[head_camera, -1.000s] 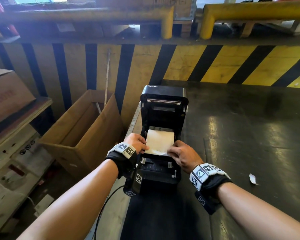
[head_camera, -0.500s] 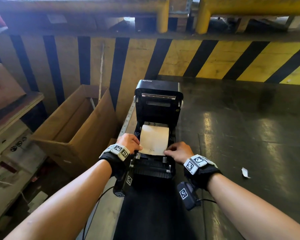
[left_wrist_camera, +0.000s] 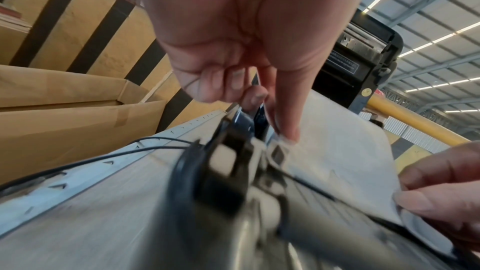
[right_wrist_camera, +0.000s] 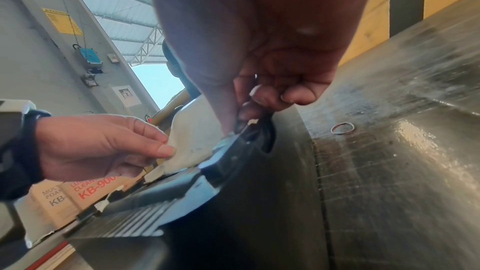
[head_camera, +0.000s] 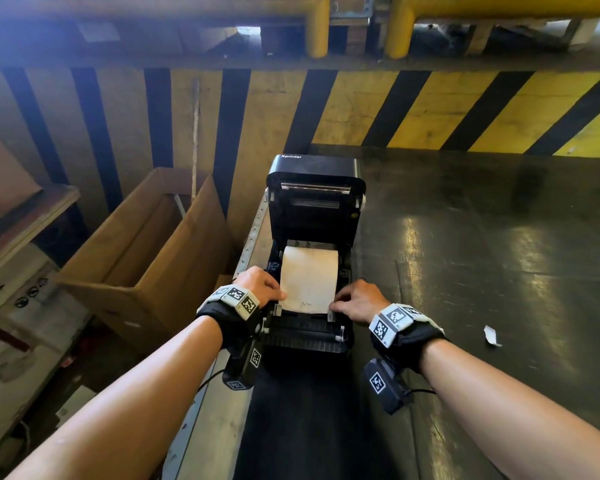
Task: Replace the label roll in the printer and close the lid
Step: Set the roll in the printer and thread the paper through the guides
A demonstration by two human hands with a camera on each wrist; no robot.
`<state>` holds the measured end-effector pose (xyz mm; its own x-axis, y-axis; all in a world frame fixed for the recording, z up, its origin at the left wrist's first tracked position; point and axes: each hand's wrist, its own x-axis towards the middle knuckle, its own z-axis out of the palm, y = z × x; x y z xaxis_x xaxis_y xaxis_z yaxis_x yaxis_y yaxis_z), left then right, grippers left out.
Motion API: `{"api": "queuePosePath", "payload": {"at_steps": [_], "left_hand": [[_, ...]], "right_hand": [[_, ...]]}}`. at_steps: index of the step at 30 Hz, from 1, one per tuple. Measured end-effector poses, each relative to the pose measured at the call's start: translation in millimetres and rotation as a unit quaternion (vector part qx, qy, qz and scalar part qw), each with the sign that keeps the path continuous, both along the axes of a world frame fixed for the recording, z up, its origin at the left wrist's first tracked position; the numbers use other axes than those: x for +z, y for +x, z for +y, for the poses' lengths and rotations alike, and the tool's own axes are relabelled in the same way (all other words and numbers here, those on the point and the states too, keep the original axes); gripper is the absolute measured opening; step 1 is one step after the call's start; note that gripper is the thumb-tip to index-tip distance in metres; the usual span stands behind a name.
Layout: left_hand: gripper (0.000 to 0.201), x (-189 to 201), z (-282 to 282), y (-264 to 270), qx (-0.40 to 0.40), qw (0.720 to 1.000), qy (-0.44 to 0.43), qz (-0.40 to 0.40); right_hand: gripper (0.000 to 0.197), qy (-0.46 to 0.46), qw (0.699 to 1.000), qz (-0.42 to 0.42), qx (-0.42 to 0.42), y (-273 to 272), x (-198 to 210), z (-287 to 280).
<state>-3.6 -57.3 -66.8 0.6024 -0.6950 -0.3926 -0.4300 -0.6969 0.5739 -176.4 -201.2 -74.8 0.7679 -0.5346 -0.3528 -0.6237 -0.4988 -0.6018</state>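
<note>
Xprinter printer (head_camera: 315, 216) lid up, left hand (head_camera: 258, 284) and right hand (head_camera: 359, 299) fingers pinching label paper (head_camera: 309, 278) corners

Open label printer at the near left edge of a metal table, hands at its feed slot

The black label printer (head_camera: 312, 327) sits on the dark metal table (head_camera: 482, 271), its raised black lid (head_camera: 315, 199) behind the white label strip (head_camera: 309, 278). The left hand (head_camera: 258, 284) touches the strip's left corner, the right hand (head_camera: 359, 301) its right corner. An open brown cardboard box (head_camera: 146, 251) stands left of the table; a small white paper scrap (head_camera: 490, 335) lies on it, right of the printer.
</note>
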Motion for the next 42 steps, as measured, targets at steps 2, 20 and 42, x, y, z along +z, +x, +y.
{"api": "queuePosePath", "payload": {"at_steps": [2, 20, 42], "left_hand": [[0.019, 2, -2, 3, -0.015, 0.999, 0.028, 0.011], [0.028, 4, -12, 13, -0.029, 0.995, 0.083, 0.043], [0.026, 32, 7, -11, -0.104, 0.98, 0.0, -0.172]], "right_hand": [[0.031, -0.001, 1.0, 0.003, -0.004, 1, 1, 1], [0.032, 0.038, 0.999, 0.017, -0.019, 6, -6, -5], [0.028, -0.093, 0.993, -0.068, 0.024, -10, 10, 7]]}}
